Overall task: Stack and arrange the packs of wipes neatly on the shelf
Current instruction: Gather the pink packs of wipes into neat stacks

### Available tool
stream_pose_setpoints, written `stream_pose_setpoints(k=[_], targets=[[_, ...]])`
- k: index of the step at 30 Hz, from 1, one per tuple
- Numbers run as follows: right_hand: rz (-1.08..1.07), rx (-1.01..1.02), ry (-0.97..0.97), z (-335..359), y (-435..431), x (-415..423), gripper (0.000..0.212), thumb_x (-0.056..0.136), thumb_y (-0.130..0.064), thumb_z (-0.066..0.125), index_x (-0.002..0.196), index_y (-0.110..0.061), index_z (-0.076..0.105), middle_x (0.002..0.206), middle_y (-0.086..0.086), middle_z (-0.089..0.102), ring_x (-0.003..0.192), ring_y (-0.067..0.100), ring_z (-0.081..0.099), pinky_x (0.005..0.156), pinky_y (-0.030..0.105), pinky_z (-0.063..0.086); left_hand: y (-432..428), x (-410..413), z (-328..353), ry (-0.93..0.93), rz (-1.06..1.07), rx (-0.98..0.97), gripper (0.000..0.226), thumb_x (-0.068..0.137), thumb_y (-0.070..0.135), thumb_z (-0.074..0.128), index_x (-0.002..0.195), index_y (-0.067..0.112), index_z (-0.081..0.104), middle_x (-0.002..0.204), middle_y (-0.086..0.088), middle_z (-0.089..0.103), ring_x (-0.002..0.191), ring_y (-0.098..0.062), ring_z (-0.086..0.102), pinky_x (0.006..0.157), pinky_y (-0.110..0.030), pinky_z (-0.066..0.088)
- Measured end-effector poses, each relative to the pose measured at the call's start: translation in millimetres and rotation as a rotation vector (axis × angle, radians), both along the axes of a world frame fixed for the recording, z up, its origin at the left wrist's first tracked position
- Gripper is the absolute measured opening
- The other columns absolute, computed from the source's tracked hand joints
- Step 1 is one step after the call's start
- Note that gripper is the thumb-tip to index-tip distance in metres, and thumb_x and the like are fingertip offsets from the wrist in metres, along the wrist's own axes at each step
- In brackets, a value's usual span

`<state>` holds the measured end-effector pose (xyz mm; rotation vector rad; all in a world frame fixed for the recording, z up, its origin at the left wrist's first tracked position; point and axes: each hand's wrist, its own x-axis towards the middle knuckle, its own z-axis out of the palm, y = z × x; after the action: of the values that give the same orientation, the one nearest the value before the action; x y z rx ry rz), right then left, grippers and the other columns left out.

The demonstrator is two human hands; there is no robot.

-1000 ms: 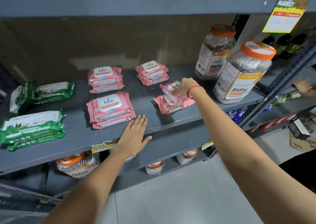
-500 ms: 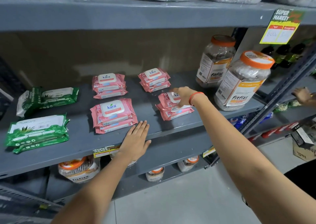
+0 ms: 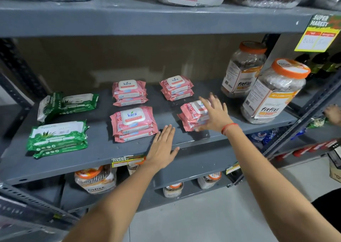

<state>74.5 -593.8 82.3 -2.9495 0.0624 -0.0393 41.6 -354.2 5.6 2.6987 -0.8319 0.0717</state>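
- Presently, the right hand (image 3: 215,112) is spread, fingers splayed, against the front-right stack of pink plastic wipe packs (image 3: 191,117) (blurred).
- The left hand (image 3: 163,146) is laid flat, gripping nothing, on the grey metal shelf (image 3: 92,155), at 7 o'clock from that stack.

Two orange-lidded Fitfizz jars (image 3: 273,92) stand right of the right hand. A yellow supermarket price tag (image 3: 319,33) hangs above them. More jars (image 3: 95,180) sit below the left hand.

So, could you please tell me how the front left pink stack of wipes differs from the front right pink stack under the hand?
The front left pink stack lies square to the shelf edge; the front right pink stack sits turned at an angle. The front left pink stack is untouched and its label shows fully; the right hand rests open over the front right pink stack, covering part of its label. Both are pink kara packs on the grey shelf.
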Motion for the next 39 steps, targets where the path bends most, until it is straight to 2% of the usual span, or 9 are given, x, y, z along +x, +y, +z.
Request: stream_pose_setpoints(k=[3, 7, 11, 16, 22, 26, 29, 34, 39], targets=[[-0.021, -0.019, -0.073, -15, -1, -6, 0.126, 0.056, -0.054, 0.082, 0.150, -0.034, 0.000, 0.160, 0.009, -0.011, 0.147, 0.031, -0.008, 0.114, 0.059, 0.002, -24, 9, 17, 0.041, 0.032, -0.158, 0.074, 0.095, 0.036, 0.047, 0.150, 0.016, 0.002, 0.160, -0.005, -0.002, 0.144, -0.027, 0.016, 0.115, -0.039, 0.020], [-0.079, 0.234, -0.129, -18, -26, -7, 0.122, 0.058, -0.033, 0.089, 0.150, -0.031, 0.009, 0.159, 0.017, -0.004, 0.146, 0.036, 0.006, 0.117, 0.053, 0.019, -58, 23, 38, 0.108, 0.097, -0.273, 0.082, 0.089, 0.034, 0.060, 0.149, 0.026, 0.004, 0.160, -0.004, -0.005, 0.129, -0.035, 0.042, 0.095, -0.047, 0.046], [0.005, 0.332, -0.044, -26, -34, -5, 0.108, 0.067, -0.019, 0.084, 0.149, -0.032, 0.015, 0.159, 0.013, 0.006, 0.146, 0.032, 0.011, 0.116, 0.047, 0.023, -84, 31, 41, 0.124, 0.090, -0.223, 0.080, 0.088, 0.024, 0.063, 0.148, 0.027, 0.011, 0.159, -0.007, 0.001, 0.123, -0.035, 0.047, 0.094, -0.045, 0.046], [-0.070, 0.324, -0.166, -43, -21, 0, 0.092, 0.073, -0.020, 0.079, 0.146, -0.032, 0.024, 0.145, 0.008, 0.033, 0.129, 0.031, 0.035, 0.106, 0.046, 0.038, -93, 37, 35, 0.069, 0.151, -0.222, 0.067, 0.092, 0.015, 0.056, 0.147, 0.025, 0.020, 0.157, -0.007, 0.015, 0.110, -0.040, 0.057, 0.090, -0.046, 0.048], [-0.105, 0.309, -0.160, -43, -15, 3, 0.088, 0.076, -0.022, 0.076, 0.145, -0.034, 0.022, 0.143, 0.009, 0.033, 0.128, 0.032, 0.036, 0.104, 0.051, 0.041, -90, 48, 34, 0.065, 0.137, -0.177, 0.067, 0.093, 0.015, 0.055, 0.148, 0.024, 0.017, 0.158, -0.006, 0.013, 0.112, -0.038, 0.057, 0.095, -0.047, 0.047], [-0.154, 0.258, -0.189, -38, -11, -7, 0.106, 0.068, -0.027, 0.083, 0.149, -0.030, 0.014, 0.154, 0.016, 0.017, 0.142, 0.037, 0.017, 0.113, 0.054, 0.027, -76, 40, 40, 0.106, 0.055, -0.232, 0.074, 0.093, 0.013, 0.056, 0.149, 0.026, 0.011, 0.160, -0.001, 0.001, 0.118, -0.034, 0.054, 0.095, -0.048, 0.048], [-0.232, 0.272, -0.325, -31, 10, -20, 0.114, 0.064, -0.037, 0.085, 0.151, -0.024, 0.012, 0.157, 0.018, 0.011, 0.145, 0.036, 0.010, 0.115, 0.054, 0.020, -48, 25, 48, -0.039, -0.011, -0.367, 0.069, 0.091, 0.015, 0.057, 0.148, 0.023, 0.019, 0.159, 0.001, 0.008, 0.114, -0.031, 0.056, 0.091, -0.046, 0.052], [0.096, 0.329, -0.541, -21, 86, -25, 0.096, 0.064, -0.032, 0.085, 0.144, -0.014, 0.035, 0.148, 0.023, 0.030, 0.137, 0.040, 0.030, 0.112, 0.048, 0.030, 39, 9, 46, -0.398, 0.169, -0.451, 0.059, 0.086, 0.023, 0.065, 0.139, 0.020, 0.039, 0.154, -0.011, 0.025, 0.143, -0.027, 0.019, 0.111, -0.055, 0.026], [0.312, 0.476, -0.235, -23, 151, -7, 0.106, 0.067, -0.041, 0.082, 0.149, -0.029, 0.016, 0.158, 0.012, 0.010, 0.145, 0.030, 0.014, 0.114, 0.045, 0.024, 114, 8, 34, -0.226, 0.426, -0.548, 0.072, 0.076, 0.030, 0.077, 0.138, 0.018, 0.042, 0.158, -0.008, 0.009, 0.144, -0.025, 0.013, 0.112, -0.051, 0.023]])
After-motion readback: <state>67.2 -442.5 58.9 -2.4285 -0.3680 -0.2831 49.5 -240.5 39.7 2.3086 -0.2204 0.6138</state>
